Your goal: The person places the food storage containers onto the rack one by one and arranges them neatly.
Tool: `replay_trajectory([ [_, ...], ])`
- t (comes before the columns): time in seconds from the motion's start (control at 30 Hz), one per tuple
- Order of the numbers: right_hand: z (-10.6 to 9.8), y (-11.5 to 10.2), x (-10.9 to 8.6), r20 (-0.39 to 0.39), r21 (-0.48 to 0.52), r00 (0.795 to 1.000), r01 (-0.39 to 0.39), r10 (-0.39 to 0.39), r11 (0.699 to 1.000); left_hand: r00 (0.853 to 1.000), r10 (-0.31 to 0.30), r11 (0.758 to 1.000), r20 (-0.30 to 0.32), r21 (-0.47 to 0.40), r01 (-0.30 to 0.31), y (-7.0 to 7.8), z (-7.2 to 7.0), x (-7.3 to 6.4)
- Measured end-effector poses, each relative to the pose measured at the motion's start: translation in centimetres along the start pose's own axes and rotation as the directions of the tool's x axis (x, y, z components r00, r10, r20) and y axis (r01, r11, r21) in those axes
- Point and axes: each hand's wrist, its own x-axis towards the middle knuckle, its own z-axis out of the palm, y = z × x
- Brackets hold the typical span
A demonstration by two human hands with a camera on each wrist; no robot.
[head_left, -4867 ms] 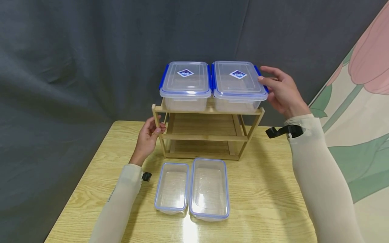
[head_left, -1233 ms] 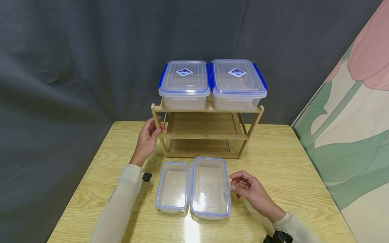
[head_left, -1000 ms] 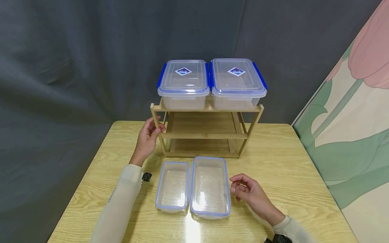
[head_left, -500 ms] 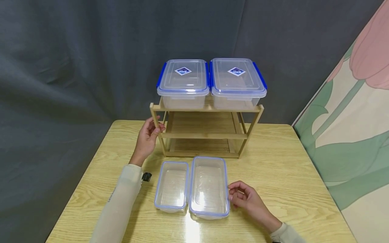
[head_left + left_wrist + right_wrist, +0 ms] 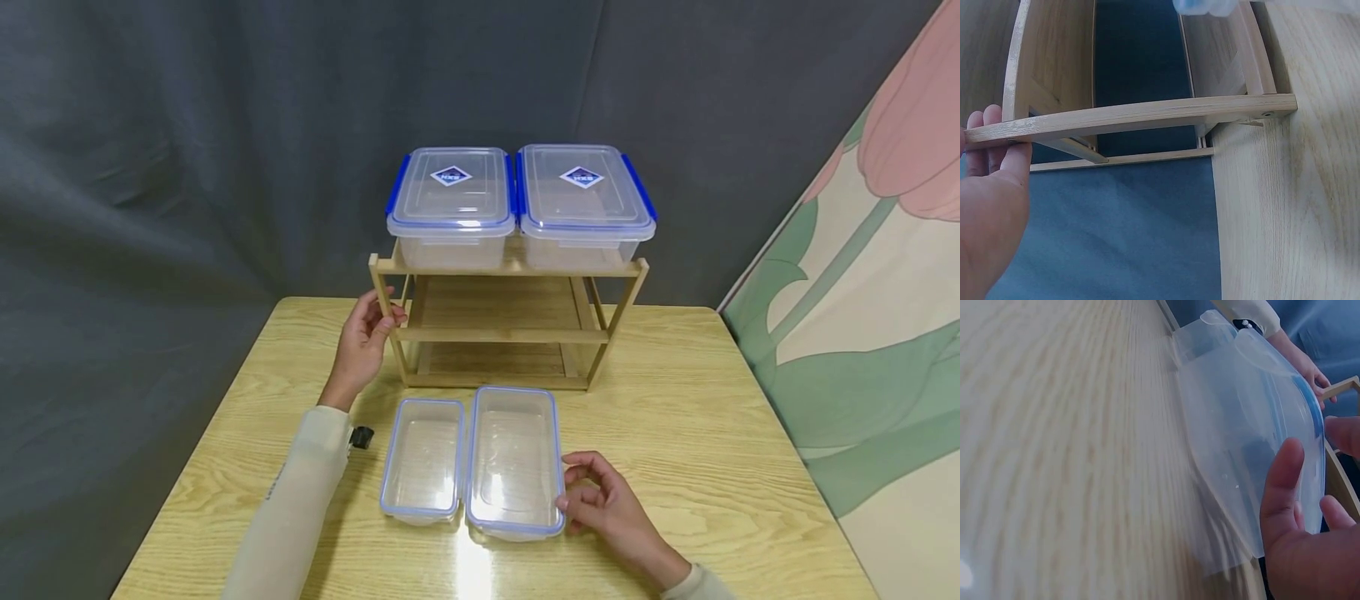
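Note:
My left hand (image 5: 360,346) grips the front left post of a three-tier wooden rack (image 5: 502,335); in the left wrist view its fingers (image 5: 994,140) wrap the wooden bar. My right hand (image 5: 603,504) is at the right side of the larger clear plastic food container (image 5: 516,458), its thumb tip right at the blue-edged rim and its fingers loosely bent alongside. In the right wrist view the thumb and fingers are spread beside the container's wall (image 5: 1229,437). To the left stands a smaller clear food container (image 5: 424,458), almost against the larger one.
Two lidded clear containers with blue clips, one on the left (image 5: 452,200) and one on the right (image 5: 585,200), sit side by side on the rack's top shelf. A dark curtain (image 5: 187,150) hangs behind the wooden table (image 5: 675,400). A floral panel (image 5: 862,350) stands at the right.
My right hand has come down from the right lidded container on the rack to the table, then edged left and nearer until its thumb meets the larger container's rim. The left hand stays put.

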Motion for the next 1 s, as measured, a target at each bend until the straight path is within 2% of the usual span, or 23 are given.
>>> replay_trajectory([
  [0.13,0.5,0.2,0.0,-0.026,-0.008,1.0,0.008,-0.008,1.0,1.0,0.004,1.0,-0.002,-0.008,-0.004,0.0,0.0,0.1],
  [0.33,1.0,0.0,0.1,-0.042,0.032,0.999,0.011,-0.009,0.999,1.0,0.013,1.0,0.0,-0.027,-0.013,0.0,-0.1,0.4],
  [0.7,2.1,-0.7,-0.3,-0.135,0.047,0.988,-0.064,0.07,0.997,1.0,-0.006,1.0,0.0,-0.029,0.006,0.0,0.0,0.3],
  [0.83,2.2,-0.8,-0.5,-0.128,0.071,0.986,-0.098,0.107,0.993,1.0,-0.019,0.999,0.002,-0.027,0.019,0.0,0.0,0.0],
  [1.0,2.0,-0.8,-0.6,-0.084,0.103,0.992,-0.087,0.095,0.991,1.0,-0.019,0.999,0.001,-0.028,0.019,0.1,0.0,0.0],
])
